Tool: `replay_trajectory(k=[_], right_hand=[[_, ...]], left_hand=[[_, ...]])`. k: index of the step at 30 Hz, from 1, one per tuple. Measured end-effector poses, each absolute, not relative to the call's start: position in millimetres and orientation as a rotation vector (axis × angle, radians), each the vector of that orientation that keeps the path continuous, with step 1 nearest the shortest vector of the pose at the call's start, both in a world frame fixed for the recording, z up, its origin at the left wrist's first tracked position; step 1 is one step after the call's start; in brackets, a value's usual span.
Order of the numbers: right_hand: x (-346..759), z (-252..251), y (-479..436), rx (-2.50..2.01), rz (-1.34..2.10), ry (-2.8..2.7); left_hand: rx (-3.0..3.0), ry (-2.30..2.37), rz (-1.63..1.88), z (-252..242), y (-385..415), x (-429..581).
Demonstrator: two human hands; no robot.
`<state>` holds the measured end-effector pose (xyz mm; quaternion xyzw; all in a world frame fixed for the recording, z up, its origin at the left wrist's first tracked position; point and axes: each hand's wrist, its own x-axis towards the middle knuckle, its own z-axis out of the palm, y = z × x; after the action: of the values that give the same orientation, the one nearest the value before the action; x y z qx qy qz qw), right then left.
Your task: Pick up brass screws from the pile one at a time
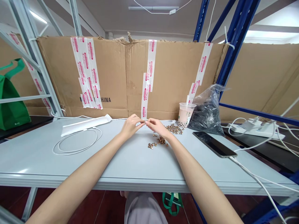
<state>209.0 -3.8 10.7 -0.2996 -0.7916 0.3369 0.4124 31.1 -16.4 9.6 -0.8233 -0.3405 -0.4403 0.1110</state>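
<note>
Bare left hand (131, 126) and bare right hand (158, 128) over the back of a pale grey metal bench (116, 174), each grip closed toward the other, fingertips (143, 122) meeting; anything pinched there is too small to tell. Small brass screws (158, 141) lie in a loose scatter just below the right hand, with a second cluster of brass screws (174, 129) just beyond its fingers, near the back edge. Open bench extends forward to the front edge, well clear of the hands. To the left, a coiled white cable (77, 142) and a flat white packet (86, 125) lie apart from the left hand. To the right stand a clear plastic cup of milk tea (185, 115) and a clear bag of dark granules (206, 112), beside a black smartphone (213, 144). A taped brown cardboard sheet (112, 74) stands along the back edge.
</note>
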Motion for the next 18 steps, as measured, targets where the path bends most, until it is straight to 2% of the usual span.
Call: replay_trajectory(k=[18], right_hand=[[209.9,14.7,-5.7,-0.690,1.113,-1.949]], left_hand=[[-2.394,-1.074,-1.449,11.3,-18.8,36.5]])
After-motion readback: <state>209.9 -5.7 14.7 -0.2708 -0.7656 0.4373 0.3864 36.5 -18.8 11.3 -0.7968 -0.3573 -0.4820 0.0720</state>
